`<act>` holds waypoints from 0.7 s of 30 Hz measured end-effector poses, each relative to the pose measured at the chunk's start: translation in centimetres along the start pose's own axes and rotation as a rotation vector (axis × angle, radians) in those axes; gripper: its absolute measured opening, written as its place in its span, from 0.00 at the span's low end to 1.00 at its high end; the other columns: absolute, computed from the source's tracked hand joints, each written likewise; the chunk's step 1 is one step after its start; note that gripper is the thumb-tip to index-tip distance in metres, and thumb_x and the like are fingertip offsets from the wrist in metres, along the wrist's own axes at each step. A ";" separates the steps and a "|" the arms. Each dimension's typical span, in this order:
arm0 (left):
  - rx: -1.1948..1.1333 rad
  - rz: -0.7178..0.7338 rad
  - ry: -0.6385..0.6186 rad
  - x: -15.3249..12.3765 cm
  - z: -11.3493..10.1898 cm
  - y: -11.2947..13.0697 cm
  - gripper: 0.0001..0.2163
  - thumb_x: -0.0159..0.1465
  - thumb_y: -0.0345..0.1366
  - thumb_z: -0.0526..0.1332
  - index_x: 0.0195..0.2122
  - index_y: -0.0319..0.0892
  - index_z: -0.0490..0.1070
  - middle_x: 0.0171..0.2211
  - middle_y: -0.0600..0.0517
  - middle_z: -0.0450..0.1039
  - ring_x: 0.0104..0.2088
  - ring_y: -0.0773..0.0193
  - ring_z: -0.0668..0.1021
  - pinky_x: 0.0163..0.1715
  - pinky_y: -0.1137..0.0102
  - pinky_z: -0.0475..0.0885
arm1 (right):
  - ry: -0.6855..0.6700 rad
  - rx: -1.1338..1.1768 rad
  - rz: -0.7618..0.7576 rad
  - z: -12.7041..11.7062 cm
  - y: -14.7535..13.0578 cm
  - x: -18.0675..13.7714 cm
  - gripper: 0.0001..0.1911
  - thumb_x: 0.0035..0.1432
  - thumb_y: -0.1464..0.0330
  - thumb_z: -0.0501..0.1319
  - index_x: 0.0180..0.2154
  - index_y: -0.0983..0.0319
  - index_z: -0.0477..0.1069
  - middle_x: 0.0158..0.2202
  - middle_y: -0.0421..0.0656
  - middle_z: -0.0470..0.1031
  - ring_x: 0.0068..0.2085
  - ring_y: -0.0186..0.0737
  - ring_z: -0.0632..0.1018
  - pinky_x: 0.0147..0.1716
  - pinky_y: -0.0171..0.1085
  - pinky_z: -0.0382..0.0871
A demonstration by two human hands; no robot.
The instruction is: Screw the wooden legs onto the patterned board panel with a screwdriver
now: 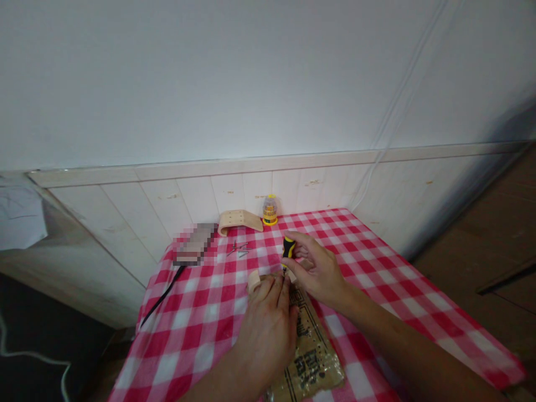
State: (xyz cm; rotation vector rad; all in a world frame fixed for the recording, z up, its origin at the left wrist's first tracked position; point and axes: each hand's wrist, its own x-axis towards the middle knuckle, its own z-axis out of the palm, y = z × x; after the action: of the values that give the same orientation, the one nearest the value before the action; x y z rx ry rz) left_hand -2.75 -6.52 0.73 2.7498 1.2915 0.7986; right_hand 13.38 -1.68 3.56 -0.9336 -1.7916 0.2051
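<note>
Far to the left of the hands, a sheet of paper (20, 218) hangs near the wall (209, 84), and below it a white cord (37, 355) runs down over a dark panel. Nearer, ahead and left of the left hand, a pixelated flat object (195, 244) lies on the surface (372, 268), which is covered in a red and white checked cloth, with a black strap (165, 298) trailing toward the person. Straight ahead of the left hand and well apart from it stands a bent piece of wood (240, 220) with small holes, and between the two lie several loose screws (238, 249). The left hand (270, 312) lies palm down, fingers stretched forward, over pale wood (254, 281) that shows on both sides of its fingertips; whether it also grips the wood, I cannot tell. Beneath that hand and out to its right is a brown printed package (314, 357). Beyond the fingertips, by the wall, stands a yellow-capped clear container (270, 211). The right hand (320, 271) grips a yellow and black screwdriver (287, 251) between thumb and fingers, its shaft pointing down at the wood, just beside the left fingertips.
</note>
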 end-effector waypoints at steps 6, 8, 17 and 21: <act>0.000 -0.009 -0.011 -0.1 0.1 0.0 0.18 0.68 0.31 0.54 0.58 0.31 0.70 0.55 0.38 0.75 0.55 0.46 0.75 0.58 0.49 0.71 | 0.018 -0.029 -0.061 0.0 0.1 0.3 0.26 0.61 0.72 0.66 0.60 0.53 0.67 0.52 0.46 0.79 0.46 0.43 0.83 0.47 0.42 0.82; -0.003 -0.013 -0.019 -0.1 0.2 -0.1 0.19 0.68 0.30 0.55 0.58 0.30 0.69 0.55 0.38 0.75 0.55 0.46 0.74 0.58 0.48 0.71 | 0.014 -0.049 -0.080 -0.1 -0.2 0.3 0.26 0.61 0.73 0.65 0.60 0.54 0.67 0.52 0.46 0.79 0.47 0.44 0.83 0.47 0.43 0.81; 0.000 -0.014 -0.017 -0.1 0.2 -0.1 0.19 0.68 0.31 0.55 0.59 0.29 0.69 0.56 0.37 0.75 0.56 0.45 0.74 0.59 0.48 0.71 | -0.025 -0.005 -0.012 0.0 -0.5 0.0 0.29 0.61 0.77 0.61 0.62 0.55 0.65 0.53 0.47 0.79 0.44 0.42 0.84 0.47 0.43 0.81; 0.007 -0.010 -0.009 -0.1 0.2 -0.1 0.19 0.68 0.31 0.54 0.59 0.31 0.69 0.56 0.38 0.75 0.56 0.46 0.75 0.58 0.48 0.71 | 0.012 0.005 -0.023 0.0 0.0 0.1 0.28 0.60 0.76 0.64 0.60 0.53 0.67 0.52 0.46 0.80 0.45 0.42 0.84 0.46 0.43 0.82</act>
State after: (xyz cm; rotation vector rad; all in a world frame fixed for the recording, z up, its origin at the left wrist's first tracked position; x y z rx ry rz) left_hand -2.74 -6.49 0.49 2.7468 1.3072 0.7812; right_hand 13.36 -1.59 3.61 -0.9090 -1.7887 0.1887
